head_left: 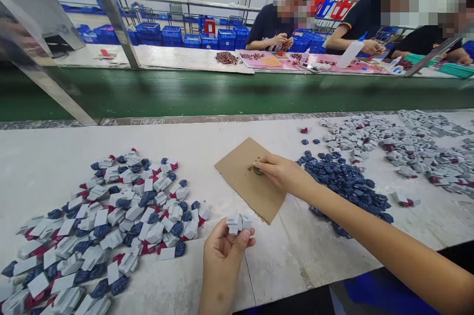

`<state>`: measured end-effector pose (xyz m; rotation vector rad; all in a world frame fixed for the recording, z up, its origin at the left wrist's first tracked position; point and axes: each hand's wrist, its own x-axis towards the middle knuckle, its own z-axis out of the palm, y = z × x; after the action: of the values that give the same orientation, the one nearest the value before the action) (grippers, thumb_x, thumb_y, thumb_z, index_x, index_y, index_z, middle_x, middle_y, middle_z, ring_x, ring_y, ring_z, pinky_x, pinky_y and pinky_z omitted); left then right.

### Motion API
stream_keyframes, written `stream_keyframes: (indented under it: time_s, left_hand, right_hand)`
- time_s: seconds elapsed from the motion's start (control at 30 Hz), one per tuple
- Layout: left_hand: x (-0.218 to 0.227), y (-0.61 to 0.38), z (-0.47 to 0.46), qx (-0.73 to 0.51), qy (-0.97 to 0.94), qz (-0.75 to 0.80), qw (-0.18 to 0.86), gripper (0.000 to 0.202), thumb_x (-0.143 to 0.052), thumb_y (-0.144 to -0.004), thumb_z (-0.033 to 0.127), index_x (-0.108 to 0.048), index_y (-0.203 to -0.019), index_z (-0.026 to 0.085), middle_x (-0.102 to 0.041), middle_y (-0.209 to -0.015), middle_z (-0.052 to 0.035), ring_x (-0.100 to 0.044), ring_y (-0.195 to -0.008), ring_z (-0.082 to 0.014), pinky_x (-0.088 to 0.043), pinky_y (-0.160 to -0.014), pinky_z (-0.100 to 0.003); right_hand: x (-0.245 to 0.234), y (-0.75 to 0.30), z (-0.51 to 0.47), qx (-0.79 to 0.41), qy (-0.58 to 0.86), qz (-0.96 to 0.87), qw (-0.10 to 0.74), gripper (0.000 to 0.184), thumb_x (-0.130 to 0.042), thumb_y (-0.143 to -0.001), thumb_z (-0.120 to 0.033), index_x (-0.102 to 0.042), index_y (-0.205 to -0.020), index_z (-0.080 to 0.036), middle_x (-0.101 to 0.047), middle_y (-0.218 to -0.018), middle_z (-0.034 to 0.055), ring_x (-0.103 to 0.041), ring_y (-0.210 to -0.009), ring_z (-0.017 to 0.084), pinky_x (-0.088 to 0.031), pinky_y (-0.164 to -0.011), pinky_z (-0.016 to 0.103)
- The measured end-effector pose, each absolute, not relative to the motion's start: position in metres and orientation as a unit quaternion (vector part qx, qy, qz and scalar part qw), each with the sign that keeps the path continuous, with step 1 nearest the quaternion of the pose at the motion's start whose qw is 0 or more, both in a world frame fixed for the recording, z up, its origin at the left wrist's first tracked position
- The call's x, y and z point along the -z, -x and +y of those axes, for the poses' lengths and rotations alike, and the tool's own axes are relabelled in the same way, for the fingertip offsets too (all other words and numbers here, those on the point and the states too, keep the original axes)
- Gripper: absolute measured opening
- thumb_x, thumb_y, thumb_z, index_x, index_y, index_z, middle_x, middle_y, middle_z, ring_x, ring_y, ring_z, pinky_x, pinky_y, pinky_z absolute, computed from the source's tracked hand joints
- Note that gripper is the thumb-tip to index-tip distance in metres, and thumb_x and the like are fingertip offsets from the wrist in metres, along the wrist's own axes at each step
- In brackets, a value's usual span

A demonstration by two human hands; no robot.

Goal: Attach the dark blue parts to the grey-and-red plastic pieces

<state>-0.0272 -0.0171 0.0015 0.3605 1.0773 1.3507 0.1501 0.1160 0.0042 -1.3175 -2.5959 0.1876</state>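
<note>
My left hand (228, 255) pinches a light grey plastic piece (239, 224) between thumb and fingers, just above the near part of the table. My right hand (279, 172) reaches over a brown cardboard sheet (240, 177). Its fingers are pressed together at a small dark round object (258, 170) on the sheet; what sits between the fingertips, if anything, is hidden. Beside my right forearm lies a heap of dark blue plastic pieces (336, 181). To the left spreads a pile of joined grey, dark red and blue pieces (122, 216).
Grey pieces with dark red parts (425, 147) cover the far right of the white table (207, 142). A green conveyor belt (192, 90) runs behind it. Across the belt, several people work at another bench with a white bottle (350, 53). A metal post (114, 14) rises at left.
</note>
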Motion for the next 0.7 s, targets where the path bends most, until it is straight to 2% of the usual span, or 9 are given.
stream_keyframes:
  time_s: [0.1, 0.23, 0.4, 0.5, 0.7]
  left_hand:
    - [-0.005, 0.027, -0.018, -0.607, -0.127, 0.478, 0.622, 0.029, -0.083, -0.049, 0.032, -0.071, -0.073, 0.019, -0.069, -0.065, 0.0005, -0.064, -0.062, -0.0119, -0.054, -0.054, -0.016]
    - [-0.013, 0.028, -0.021, -0.615, -0.136, 0.487, 0.605, 0.033, -0.083, -0.051, 0.029, -0.071, -0.080, 0.021, -0.071, -0.069, -0.0001, -0.066, -0.063, -0.0115, -0.053, -0.059, -0.014]
    - [-0.021, 0.026, -0.023, -0.618, -0.168, 0.499, 0.584, 0.023, -0.081, -0.054, 0.023, -0.071, -0.075, 0.021, -0.071, -0.070, 0.0006, -0.066, -0.066, -0.0106, -0.050, -0.061, -0.011]
    - [-0.024, 0.024, -0.024, -0.633, -0.202, 0.487, 0.567, 0.017, -0.079, -0.056, 0.019, -0.071, -0.071, 0.022, -0.069, -0.070, 0.0015, -0.065, -0.065, -0.0108, -0.050, -0.059, -0.014]
    - [-0.026, 0.024, -0.027, -0.625, -0.231, 0.493, 0.560, 0.016, -0.077, -0.057, 0.020, -0.071, -0.071, 0.023, -0.065, -0.075, 0.0004, -0.063, -0.062, -0.0139, -0.051, -0.057, -0.021]
  right_hand:
    - [-0.012, -0.149, 0.106, -0.110, 0.463, -0.863, 0.173, 0.032, -0.039, -0.088, -0.019, -0.062, -0.108, -0.017, -0.065, -0.094, 0.0122, -0.061, -0.079, 0.021, -0.049, -0.065, 0.032]
    - [-0.043, -0.136, 0.078, -0.266, 0.524, -0.761, 0.275, 0.025, -0.054, -0.082, -0.030, -0.063, -0.102, -0.019, -0.067, -0.091, 0.0084, -0.062, -0.072, 0.018, -0.051, -0.060, 0.029]
    - [-0.080, -0.120, 0.042, -0.403, 0.510, -0.697, 0.303, 0.019, -0.063, -0.077, -0.036, -0.066, -0.089, -0.021, -0.067, -0.079, 0.0044, -0.062, -0.066, 0.015, -0.052, -0.056, 0.024]
    - [-0.088, -0.116, 0.033, -0.416, 0.479, -0.707, 0.311, 0.016, -0.063, -0.077, -0.032, -0.068, -0.089, -0.022, -0.068, -0.078, 0.0038, -0.064, -0.068, 0.015, -0.052, -0.054, 0.022]
    - [-0.087, -0.113, 0.029, -0.369, 0.430, -0.746, 0.350, 0.013, -0.063, -0.078, -0.024, -0.069, -0.090, -0.024, -0.068, -0.079, 0.0042, -0.065, -0.072, 0.017, -0.052, -0.052, 0.023]
